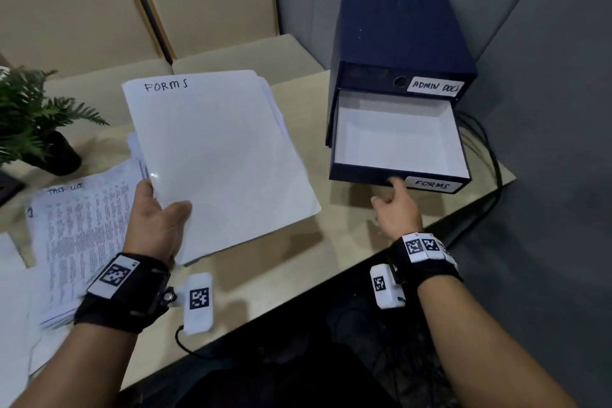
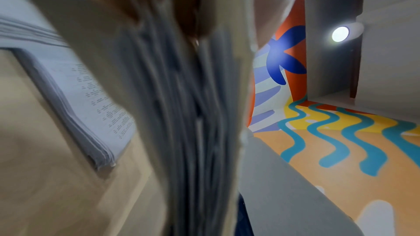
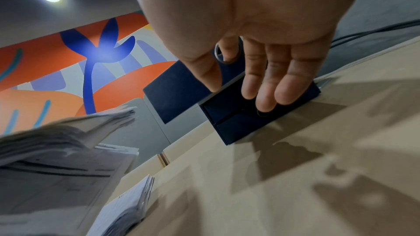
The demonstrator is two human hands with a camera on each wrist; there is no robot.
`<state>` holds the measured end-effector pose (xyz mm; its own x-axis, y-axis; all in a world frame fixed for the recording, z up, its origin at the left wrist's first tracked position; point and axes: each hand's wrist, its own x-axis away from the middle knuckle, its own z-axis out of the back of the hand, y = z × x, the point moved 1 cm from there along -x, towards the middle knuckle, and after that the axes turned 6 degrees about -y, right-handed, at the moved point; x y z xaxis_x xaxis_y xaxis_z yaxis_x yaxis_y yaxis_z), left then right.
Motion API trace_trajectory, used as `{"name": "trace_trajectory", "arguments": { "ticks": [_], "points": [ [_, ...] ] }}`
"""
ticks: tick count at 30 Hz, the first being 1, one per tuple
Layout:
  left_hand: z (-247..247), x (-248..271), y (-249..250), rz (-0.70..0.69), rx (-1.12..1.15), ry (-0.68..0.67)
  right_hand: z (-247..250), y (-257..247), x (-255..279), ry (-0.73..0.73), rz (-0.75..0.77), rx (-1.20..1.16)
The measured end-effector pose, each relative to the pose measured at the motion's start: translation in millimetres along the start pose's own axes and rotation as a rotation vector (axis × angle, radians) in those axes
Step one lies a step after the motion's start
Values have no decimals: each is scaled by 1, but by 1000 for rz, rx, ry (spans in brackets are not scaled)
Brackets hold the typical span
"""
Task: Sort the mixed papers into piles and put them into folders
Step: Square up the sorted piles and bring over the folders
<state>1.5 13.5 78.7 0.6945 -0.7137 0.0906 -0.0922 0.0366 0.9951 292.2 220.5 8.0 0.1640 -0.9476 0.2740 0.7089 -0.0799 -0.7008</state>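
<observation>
Gripping the FORMS folder [image 1: 218,156] w/ left hand [image 1: 155,219]; right hand [image 1: 397,209] loose-fingered, empty, index at pulled-out FORMS drawer [image 1: 357,173] of navy box [image 1: 397,26]

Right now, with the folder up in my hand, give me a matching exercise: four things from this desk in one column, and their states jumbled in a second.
Things:
1. FORMS folder
2. FORMS drawer
3. ADMIN DOCS drawer
4. task list pile

States:
A. pushed shut
B. lying on the table
C. gripped by the left hand
D. pulled out, with the right hand at its front

Pairs: 1-C, 2-D, 3-A, 4-B.
</observation>
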Motion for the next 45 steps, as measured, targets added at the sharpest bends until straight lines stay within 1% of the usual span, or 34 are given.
{"name": "trace_trajectory", "arguments": {
  "ticks": [4, 6, 8, 9, 10, 11, 12, 14, 16, 18, 21, 22, 25, 26, 27, 28, 30, 32, 34, 36, 38, 40, 43, 45],
  "points": [
    [13, 9, 1, -1, -23, -6, -5, -1, 25, 35, -21, -7],
    [17, 13, 3, -9, -21, -16, -3, -8, 38, 96, -22, -15],
    [22, 15, 9, -31, -19, -25, -1, -16, 51, 173, 29, -28],
    [24, 15, 14, -46, -7, -33, -1, -23, 60, 174, 76, -51],
    [23, 14, 19, -62, 14, -44, -3, -29, 65, 130, 132, -102],
    [21, 14, 24, -77, 45, -64, -5, -36, 71, 43, 177, -203],
    [16, 13, 29, -86, 83, -96, -7, -45, 76, -73, 190, -340],
    [-2, 11, 39, -87, 128, -162, -7, -57, 80, -293, 160, -673],
    [-28, 9, 44, -74, 137, -225, 5, -63, 81, -393, 146, -951],
    [-54, 7, 45, -34, 145, -281, 23, -61, 81, -401, 148, -1059],
    [-87, 5, 43, 36, 161, -361, 44, -45, 77, -380, 79, -1000],
    [-98, 5, 45, 42, 166, -393, 49, -38, 77, -351, 45, -983],
    [-126, 5, 55, 15, 193, -463, 51, -20, 73, -213, -70, -1009],
    [-132, 4, 59, 3, 203, -475, 50, -17, 72, -210, -118, -1020],
    [-137, 2, 61, -5, 211, -486, 50, -15, 71, -243, -141, -1041],
    [-141, -2, 61, -7, 215, -494, 51, -15, 69, -299, -130, -1087],
    [-143, -9, 57, 15, 199, -486, 56, -16, 65, -410, -39, -1217],
    [-140, -16, 43, 72, 146, -454, 66, -16, 61, -471, 19, -1300],
    [-133, -21, 28, 124, 22, -407, 70, -14, 59, -474, 28, -1212],
    [-128, -20, 14, 166, -72, -368, 70, -13, 59, -409, 12, -1016],
    [-127, -16, 10, 200, -60, -354, 68, -13, 61, -351, -1, -876],
    [-132, -13, 10, 217, -26, -376, 72, -13, 64, -294, 23, -854],
    [-147, -14, 14, 222, 6, -388, 86, -11, 65, -158, 71, -861],
    [-164, -12, 18, 236, -1, -433, 97, -4, 66, -67, 79, -889]
  ]
}}
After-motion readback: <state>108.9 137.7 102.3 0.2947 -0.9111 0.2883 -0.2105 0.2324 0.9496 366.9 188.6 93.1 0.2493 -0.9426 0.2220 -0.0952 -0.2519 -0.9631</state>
